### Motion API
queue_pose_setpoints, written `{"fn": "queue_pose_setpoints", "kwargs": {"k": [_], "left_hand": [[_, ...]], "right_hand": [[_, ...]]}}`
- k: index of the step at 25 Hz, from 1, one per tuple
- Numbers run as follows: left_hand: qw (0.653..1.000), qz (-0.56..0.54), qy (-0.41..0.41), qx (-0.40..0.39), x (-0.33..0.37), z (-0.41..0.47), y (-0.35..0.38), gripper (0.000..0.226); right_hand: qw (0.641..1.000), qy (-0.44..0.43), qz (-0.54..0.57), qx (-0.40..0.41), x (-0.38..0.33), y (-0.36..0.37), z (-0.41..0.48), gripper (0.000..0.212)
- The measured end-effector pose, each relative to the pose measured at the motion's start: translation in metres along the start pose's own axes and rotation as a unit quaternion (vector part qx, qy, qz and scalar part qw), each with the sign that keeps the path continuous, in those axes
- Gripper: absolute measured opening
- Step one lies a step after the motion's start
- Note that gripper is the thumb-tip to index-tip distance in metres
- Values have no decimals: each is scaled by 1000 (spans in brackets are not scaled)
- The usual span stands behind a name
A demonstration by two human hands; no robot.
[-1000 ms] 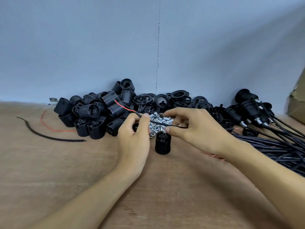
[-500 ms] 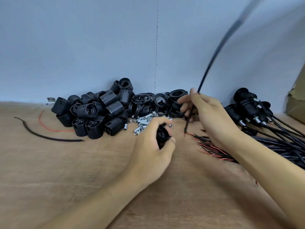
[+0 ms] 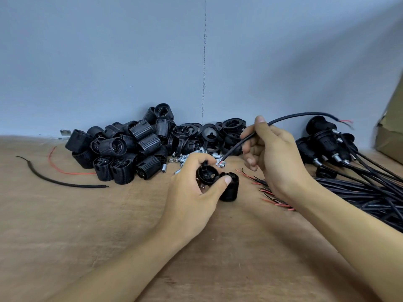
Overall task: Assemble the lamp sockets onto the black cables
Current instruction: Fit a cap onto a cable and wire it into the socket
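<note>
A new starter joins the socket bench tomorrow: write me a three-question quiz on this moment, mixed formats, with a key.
1. True or false: the right hand holds a thin black cable.
2. The left hand grips: A) a round black plastic socket piece B) a red wire C) a silver nut.
3. Fill in: the pile of ribbed black plastic sockets lies along the blue-grey ____.
Key: 1 true; 2 A; 3 wall.

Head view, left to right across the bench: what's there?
Loose cable scrap → socket pile → left hand gripping a socket cap → right hand pinching a black cable → assembled sockets → cardboard box.
</note>
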State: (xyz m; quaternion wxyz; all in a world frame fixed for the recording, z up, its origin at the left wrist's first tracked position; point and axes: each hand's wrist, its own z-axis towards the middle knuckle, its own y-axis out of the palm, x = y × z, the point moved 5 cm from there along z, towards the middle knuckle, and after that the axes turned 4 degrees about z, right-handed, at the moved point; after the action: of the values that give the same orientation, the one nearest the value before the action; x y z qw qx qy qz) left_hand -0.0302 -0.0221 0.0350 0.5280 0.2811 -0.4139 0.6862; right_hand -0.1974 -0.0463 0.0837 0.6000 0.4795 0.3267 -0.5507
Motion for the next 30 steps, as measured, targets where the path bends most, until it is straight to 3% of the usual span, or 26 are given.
{"fn": "queue_pose_setpoints", "kwargs": {"k": [5,23,30], "left_hand": [[1000,-6,8,8,0,2,1,32],[999,-17,33,31,-1,2,-2,36],[997,-15,64,37,7,2,-8,33]], "right_hand": [[995,-15,-50,-83,6,17,-10,45],[976,-121,-171,-59,-2,17,-17,40],[979,-103,-156,-78,-5,19,-16,41]]}}
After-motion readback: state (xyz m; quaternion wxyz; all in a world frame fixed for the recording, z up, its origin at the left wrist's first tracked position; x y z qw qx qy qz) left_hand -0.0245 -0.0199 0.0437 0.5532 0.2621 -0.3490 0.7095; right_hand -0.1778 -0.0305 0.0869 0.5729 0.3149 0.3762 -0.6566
